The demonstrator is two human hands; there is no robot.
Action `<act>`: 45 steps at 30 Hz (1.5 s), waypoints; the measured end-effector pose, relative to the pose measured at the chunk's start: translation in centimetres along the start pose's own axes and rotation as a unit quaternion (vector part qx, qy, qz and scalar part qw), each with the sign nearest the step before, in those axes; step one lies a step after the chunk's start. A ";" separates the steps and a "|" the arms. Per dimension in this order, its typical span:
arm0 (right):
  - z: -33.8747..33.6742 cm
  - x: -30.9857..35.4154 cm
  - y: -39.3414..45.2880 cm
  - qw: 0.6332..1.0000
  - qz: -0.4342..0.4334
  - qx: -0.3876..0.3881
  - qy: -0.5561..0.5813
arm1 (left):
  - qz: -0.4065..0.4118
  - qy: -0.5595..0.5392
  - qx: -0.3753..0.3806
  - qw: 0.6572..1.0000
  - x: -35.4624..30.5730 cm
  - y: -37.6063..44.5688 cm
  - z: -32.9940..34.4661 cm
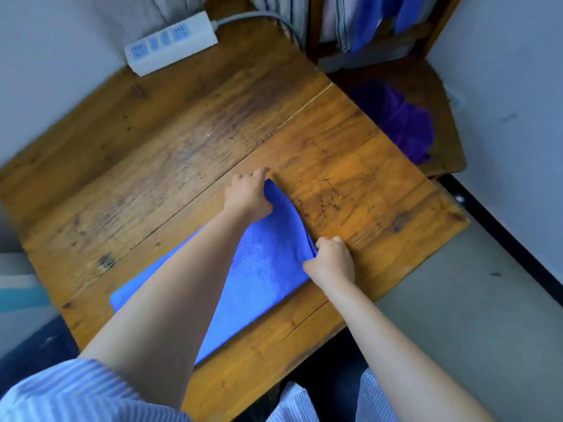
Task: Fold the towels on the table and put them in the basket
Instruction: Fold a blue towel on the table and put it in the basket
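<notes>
**Both hands at the far edge of the blue towel**

A blue towel (262,269) lies flat on the wooden table (152,153), near its front edge. The left hand (248,194) pinches the far corner and the right hand (332,263) pinches the nearer corner of the same short edge, fingers curled on the cloth. That edge is lifted slightly, likely so it can be carried over in a fold. The left forearm covers much of the towel, so its layers are hard to judge. A purple cloth (396,120) lies on a chair (444,156) beyond the table. I can see no basket. A power strip (170,44) sits at the back.
</notes>
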State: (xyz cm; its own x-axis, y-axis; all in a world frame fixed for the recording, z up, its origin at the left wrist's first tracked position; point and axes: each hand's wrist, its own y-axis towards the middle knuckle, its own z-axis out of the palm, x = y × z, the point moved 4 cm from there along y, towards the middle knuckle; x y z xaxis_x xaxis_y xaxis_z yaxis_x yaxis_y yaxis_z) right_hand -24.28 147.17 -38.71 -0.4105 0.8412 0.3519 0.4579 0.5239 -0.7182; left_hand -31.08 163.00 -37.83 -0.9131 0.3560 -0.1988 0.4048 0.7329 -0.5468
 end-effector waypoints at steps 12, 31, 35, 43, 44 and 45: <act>-11.8 8.5 8.2 0.979 -0.122 -0.064 -0.153 | -0.031 -0.197 -0.085 0.976 0.0 4.9 -9.6; -11.8 8.9 0.9 0.780 -0.509 -0.270 -0.243 | 0.307 0.032 -0.280 0.909 5.0 -4.0 -8.2; -8.4 5.4 -1.3 0.780 -0.517 -0.251 -0.246 | 0.351 0.113 -0.259 0.893 5.2 -7.9 -4.7; -3.0 0.7 -2.9 0.769 -0.550 -0.219 -0.240 | 0.339 0.217 -0.156 0.902 7.3 -10.9 1.5; -2.4 0.3 -2.9 0.770 -0.549 -0.217 -0.242 | 0.327 0.220 -0.136 0.909 7.7 -10.9 2.2; -1.9 0.0 -2.8 0.772 -0.547 -0.214 -0.245 | 0.320 0.225 -0.130 0.911 8.0 -10.9 2.7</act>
State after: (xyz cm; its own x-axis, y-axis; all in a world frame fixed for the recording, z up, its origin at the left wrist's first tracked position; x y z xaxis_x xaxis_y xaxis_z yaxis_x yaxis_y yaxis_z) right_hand -24.06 145.98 -35.51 -0.9368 -0.2317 0.2620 -0.1985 0.9690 0.1474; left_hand -42.92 156.27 -35.68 -0.3967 0.9177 -0.0234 0.8988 0.3831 -0.2128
